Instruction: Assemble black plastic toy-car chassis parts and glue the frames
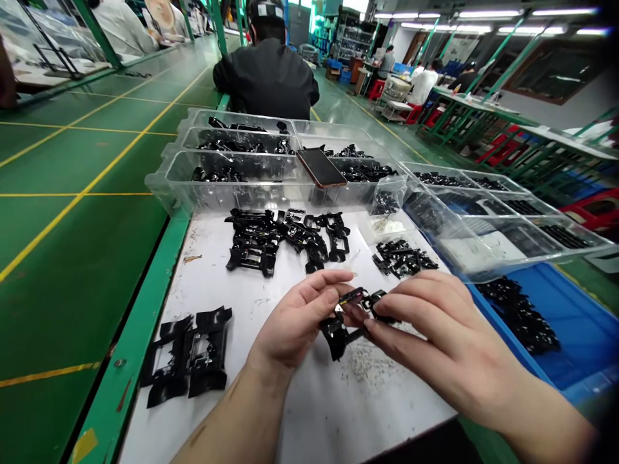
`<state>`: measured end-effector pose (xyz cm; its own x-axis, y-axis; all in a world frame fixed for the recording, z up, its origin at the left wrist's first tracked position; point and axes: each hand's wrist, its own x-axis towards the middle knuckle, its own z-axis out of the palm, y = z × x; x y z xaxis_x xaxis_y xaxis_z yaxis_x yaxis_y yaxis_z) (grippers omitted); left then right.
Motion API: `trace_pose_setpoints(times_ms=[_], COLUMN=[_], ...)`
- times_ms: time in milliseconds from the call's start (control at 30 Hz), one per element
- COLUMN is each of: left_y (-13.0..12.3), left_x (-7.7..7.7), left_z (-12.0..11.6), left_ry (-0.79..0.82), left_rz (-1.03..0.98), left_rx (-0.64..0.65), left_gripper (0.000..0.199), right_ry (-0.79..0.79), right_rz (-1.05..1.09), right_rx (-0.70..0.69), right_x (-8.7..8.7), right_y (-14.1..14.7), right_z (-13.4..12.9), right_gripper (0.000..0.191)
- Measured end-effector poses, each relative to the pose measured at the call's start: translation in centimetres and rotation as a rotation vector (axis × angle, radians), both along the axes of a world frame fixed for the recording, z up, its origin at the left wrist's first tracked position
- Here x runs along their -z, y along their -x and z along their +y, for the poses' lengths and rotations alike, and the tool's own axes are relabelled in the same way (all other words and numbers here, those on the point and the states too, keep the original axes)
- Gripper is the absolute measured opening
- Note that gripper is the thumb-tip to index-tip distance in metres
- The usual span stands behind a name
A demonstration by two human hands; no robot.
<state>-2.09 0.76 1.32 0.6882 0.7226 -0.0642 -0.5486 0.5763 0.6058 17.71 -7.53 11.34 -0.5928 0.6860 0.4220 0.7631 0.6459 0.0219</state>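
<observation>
Pinching a small black plastic frame (341,328) at 6 o'clock, I have both hands closed on it. The left hand (294,316) curls round its left end and the right hand (440,328) grips its right end between thumb and fingers. I cannot tell whether the frame's lower end touches the white work table (309,412).

Two larger black frames (186,354) lie at 8 o'clock, with a stretch of white surface between them and my left wrist. A heap of black parts (254,241) sits at 12 o'clock, and a smaller heap (401,259) lies just beyond my right fingers.

The table's left edge meets a green rail (130,361) at 8 o'clock. A blue bin (575,316) of black parts borders the right edge at 4 o'clock, close to my right hand. A clear compartment tray (488,241) overhangs that edge at 3 o'clock. Another clear tray (232,190) lines the far edge, a phone (322,167) resting on it.
</observation>
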Motion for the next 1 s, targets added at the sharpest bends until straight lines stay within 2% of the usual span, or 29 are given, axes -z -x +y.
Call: trace_pose_setpoints(times_ms=[133, 300, 400, 533, 633, 700, 767, 833, 1000], left_y=[-0.3, -1.0, -1.3, -1.5, -1.5, -1.3, -1.1, -1.0, -1.2], left_x=[0.0, 0.4, 0.7, 0.7, 0.3, 0.0, -0.3, -0.3, 0.6], left_z=[0.0, 0.1, 0.1, 0.1, -0.1, -0.3, -0.3, -0.3, -0.6], left_ry=[-0.101, -0.238, -0.267, -0.240, -0.198, -0.192, -0.211, -0.251, -0.317], left_rz=[0.069, 0.266, 0.318, 0.336, 0.321, 0.317, 0.331, 0.345, 0.275], left_rx=[-0.018, 0.019, 0.006, -0.034, -0.069, -0.082, -0.078, -0.064, -0.003], left_gripper=[0.028, 0.033, 0.038, 0.043, 0.045, 0.043, 0.039, 0.036, 0.040], right_ry=[-0.018, 0.012, -0.005, 0.023, 0.231, 0.384, 0.456, 0.463, 0.593], right_rz=[0.000, -0.027, 0.063, 0.274, 0.469, 0.627, 0.757, 0.839, 0.901], right_rx=[0.052, 0.126, 0.175, 0.360, 0.477, 0.507, 0.490, 0.467, 0.502], right_x=[0.5, 2.0, 3.3, 5.9, 8.1, 8.8, 8.8, 8.4, 8.1], right_y=[-0.7, -2.4, -4.3, -5.9, -4.5, -2.6, -0.8, 0.4, -0.4], right_z=[0.0, -0.1, -0.6, -1.9, -2.3, -1.9, -1.2, -0.5, -0.7], right_gripper=[0.028, 0.031, 0.025, 0.023, 0.029, 0.026, 0.023, 0.031, 0.040])
